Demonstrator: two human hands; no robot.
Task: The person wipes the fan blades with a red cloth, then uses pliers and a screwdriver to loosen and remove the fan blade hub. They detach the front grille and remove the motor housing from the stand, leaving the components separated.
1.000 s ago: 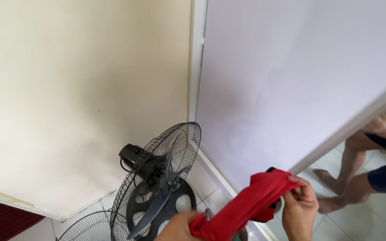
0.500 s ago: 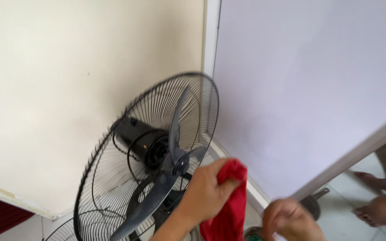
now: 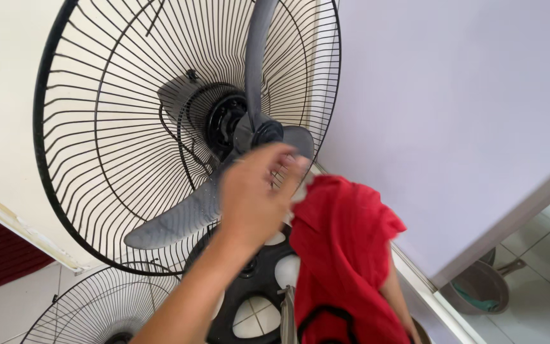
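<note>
Left hand: the left hand (image 3: 256, 194) is raised in front of the fan (image 3: 186, 127), blurred; the fingers (image 3: 284, 167) are spread loosely and point toward the hub (image 3: 263, 134), close to it — whether they touch it I cannot tell. It holds nothing that shows.

Right hand: mostly hidden under the red cloth (image 3: 345, 255); only the forearm (image 3: 397, 299) shows at the cloth's right edge. Whether that hand is closed or spread I cannot tell.

Red cloth: draped and bunched over the right arm, low and right of centre, just beside the left hand's fingers. A dark band (image 3: 326, 315) curves along its lower hem.

Fan: a black wire guard, round and tilted, fills the upper left. Grey blades (image 3: 173, 220) sit on the hub — one runs down-left, one straight up, a third shows behind the fingers. The black motor (image 3: 189, 102) sits behind the guard. The front of the blades is uncovered.

Second guard: another round wire grille (image 3: 90, 312) lies on the floor at lower left.

Base: a round black base (image 3: 256, 286) with pale holes stands under the fan, partly behind the left forearm.

Walls: a cream wall (image 3: 1, 95) on the left, a pale lilac panel (image 3: 453, 102) on the right.

Floor: white tiles at lower right, with a metal pan (image 3: 479, 286) beyond the panel's edge.
</note>
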